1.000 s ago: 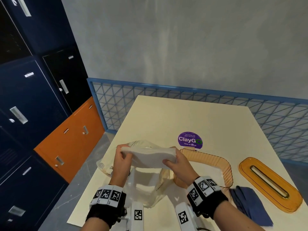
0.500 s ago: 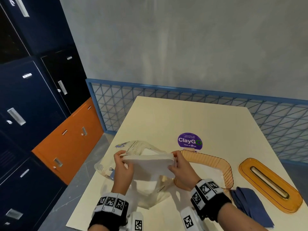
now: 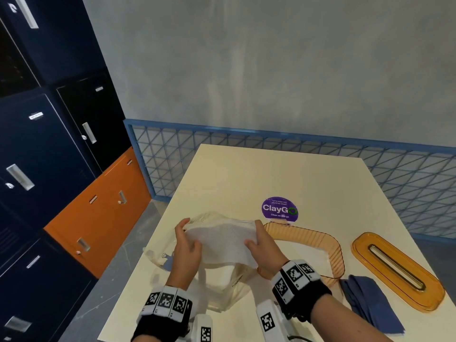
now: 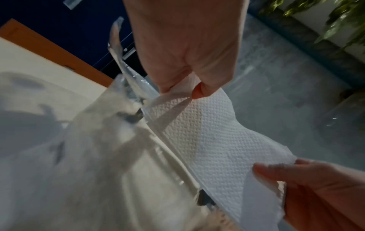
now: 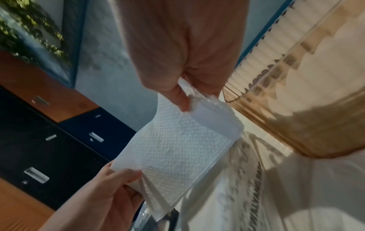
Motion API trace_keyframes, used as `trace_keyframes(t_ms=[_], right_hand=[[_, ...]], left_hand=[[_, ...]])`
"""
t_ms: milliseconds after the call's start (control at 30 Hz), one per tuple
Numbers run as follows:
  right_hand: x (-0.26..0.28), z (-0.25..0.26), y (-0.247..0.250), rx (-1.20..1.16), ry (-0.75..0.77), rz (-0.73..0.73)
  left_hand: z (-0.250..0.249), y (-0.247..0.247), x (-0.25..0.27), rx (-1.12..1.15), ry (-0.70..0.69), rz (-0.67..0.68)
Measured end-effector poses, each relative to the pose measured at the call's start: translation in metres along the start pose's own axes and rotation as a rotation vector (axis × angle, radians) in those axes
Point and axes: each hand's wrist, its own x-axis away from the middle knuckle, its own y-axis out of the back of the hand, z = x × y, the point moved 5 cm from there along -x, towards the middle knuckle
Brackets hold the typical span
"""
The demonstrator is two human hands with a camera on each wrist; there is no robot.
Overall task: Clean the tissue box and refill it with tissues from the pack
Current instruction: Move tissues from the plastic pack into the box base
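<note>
A stack of white embossed tissues [image 3: 222, 240] hangs between my two hands above the clear plastic tissue pack [image 3: 222, 287]. My left hand [image 3: 186, 239] pinches the stack's left end [image 4: 177, 93]. My right hand [image 3: 256, 239] pinches its right end [image 5: 189, 100]. The tissues [image 4: 209, 140] sag in the middle; the same tissues [image 5: 177, 145] show in the right wrist view. The amber tissue box [image 3: 330, 245] stands open to the right of the pack, with a white tissue on its floor. Its amber slotted lid [image 3: 397, 270] lies further right.
A folded blue cloth [image 3: 367, 304] lies at the table's near right, between box and lid. A purple ClayGo sticker [image 3: 279, 209] is behind the box. The cream table [image 3: 283, 174] stretches to a blue mesh railing [image 3: 296, 154]. Lockers [image 3: 49, 156] stand at left.
Both hands have kept hold of the tissue stack and lowered it slightly over the pack; the grips have slid toward the stack's ends and it now sags more.
</note>
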Motion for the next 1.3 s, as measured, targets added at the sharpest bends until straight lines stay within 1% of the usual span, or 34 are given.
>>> trace_keyframes(t_ms=[67, 167, 233, 267, 333, 467, 567, 633, 767, 867, 1000, 1067, 1100, 1167, 1233, 1267, 1300], right_hand=[[0.003, 0.006, 0.015, -0.058, 0.006, -0.072], [0.009, 0.009, 0.053, -0.156, -0.003, -0.164], [0.014, 0.002, 0.081, -0.236, -0.049, -0.224], [0.017, -0.005, 0.093, -0.238, -0.082, -0.252], [0.021, -0.022, 0.114, -0.171, -0.148, -0.309], [0.027, -0.059, 0.137, 0.084, -0.263, -0.382], [0.035, -0.085, 0.139, 0.146, -0.358, -0.388], [0.036, -0.098, 0.138, 0.186, -0.404, -0.378], [0.034, -0.109, 0.136, 0.232, -0.457, -0.363], [0.031, -0.107, 0.132, 0.276, -0.474, -0.335], [0.031, -0.099, 0.125, 0.439, -0.451, -0.292], [0.032, -0.095, 0.122, 0.509, -0.449, -0.265], [0.033, -0.094, 0.121, 0.539, -0.436, -0.248], [0.036, -0.089, 0.12, 0.63, -0.354, -0.245], [0.04, -0.079, 0.12, 0.776, -0.224, -0.286], [0.041, -0.074, 0.119, 0.828, -0.17, -0.292], [0.04, -0.071, 0.117, 0.853, -0.123, -0.266]], left_hand=[[-0.014, 0.001, -0.004, 0.002, -0.056, -0.012], [-0.035, -0.01, -0.015, 0.039, -0.118, -0.03], [-0.046, -0.03, -0.023, 0.042, -0.098, -0.022], [-0.049, -0.044, -0.026, 0.038, -0.079, -0.005], [-0.054, -0.076, -0.027, -0.014, -0.041, 0.048], [-0.044, -0.13, -0.02, -0.141, 0.014, 0.158], [-0.033, -0.153, -0.016, -0.353, -0.006, 0.226], [-0.032, -0.162, -0.016, -0.537, -0.085, 0.261], [-0.036, -0.171, -0.014, -0.831, -0.236, 0.257], [-0.037, -0.178, -0.013, -1.007, -0.291, 0.266], [-0.033, -0.19, -0.006, -1.189, -0.318, 0.363], [-0.035, -0.19, -0.005, -1.198, -0.331, 0.302], [-0.035, -0.19, -0.004, -1.211, -0.362, 0.276], [-0.039, -0.191, -0.002, -1.233, -0.411, 0.259], [-0.041, -0.195, 0.001, -1.216, -0.399, 0.386], [-0.041, -0.199, 0.001, -1.223, -0.394, 0.47], [-0.039, -0.206, 0.001, -1.224, -0.458, 0.543]])
